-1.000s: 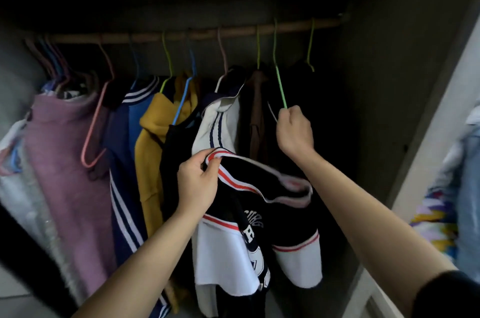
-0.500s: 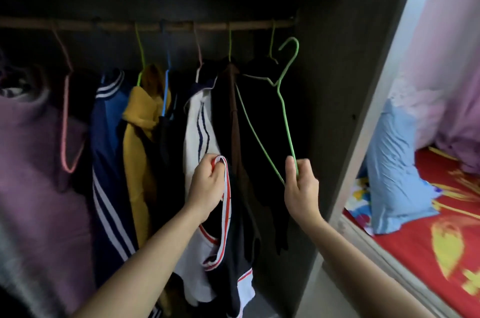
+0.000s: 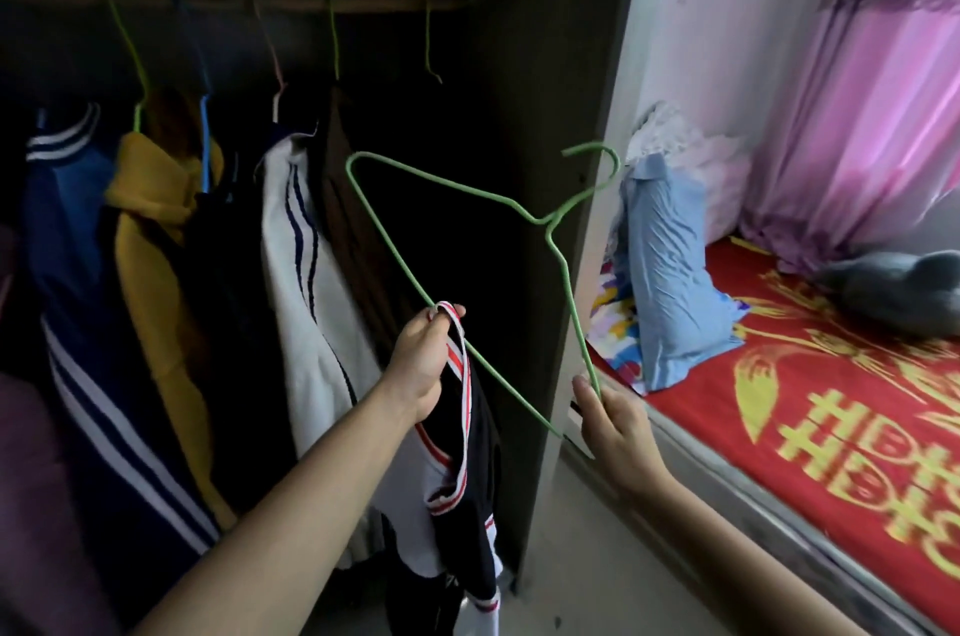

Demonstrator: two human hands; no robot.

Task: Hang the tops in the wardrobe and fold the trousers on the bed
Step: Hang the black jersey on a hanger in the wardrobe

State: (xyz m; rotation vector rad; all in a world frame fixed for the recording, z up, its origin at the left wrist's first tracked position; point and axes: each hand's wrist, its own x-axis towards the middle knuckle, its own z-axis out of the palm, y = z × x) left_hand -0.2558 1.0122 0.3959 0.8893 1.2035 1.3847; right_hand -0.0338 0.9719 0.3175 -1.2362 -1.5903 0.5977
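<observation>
Our left grip (image 3: 421, 365) holds top (image 3: 480, 505) by collar; our right grip (image 3: 618, 427) pinches hanger (image 3: 546, 222) corner, hook tilted toward bed (image 3: 831, 401), in front of wardrobe (image 3: 571, 64).

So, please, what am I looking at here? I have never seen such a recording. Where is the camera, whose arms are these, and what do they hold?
There is no machine here. The camera sits on a person's head and looks forward and down, so the two bare arms are that person's own. There is only this one view.

The left hand grips the red-striped collar of a black-and-white top, which hangs down. The right hand pinches a corner of an empty green wire hanger, held away from the rail.

On the left is the open wardrobe, where a yellow hoodie and a white jacket hang. On the right is the bed with a red cover, and a light blue garment sits on it in a heap.
</observation>
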